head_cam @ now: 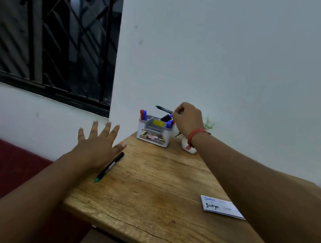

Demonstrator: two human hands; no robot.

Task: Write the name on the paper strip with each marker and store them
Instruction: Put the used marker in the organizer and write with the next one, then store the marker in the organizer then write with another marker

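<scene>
Hands apart, right hand pinching green marker, paper strip part-hidden by forearm

Right hand pinching a green-capped marker level above a white desk organizer stocked with red and blue markers, left hand spread open beside another green-ended marker lying on the wooden surface, paper strip with written names near right forearm.

Wooden table, barred window, small potted plant, red floor
</scene>
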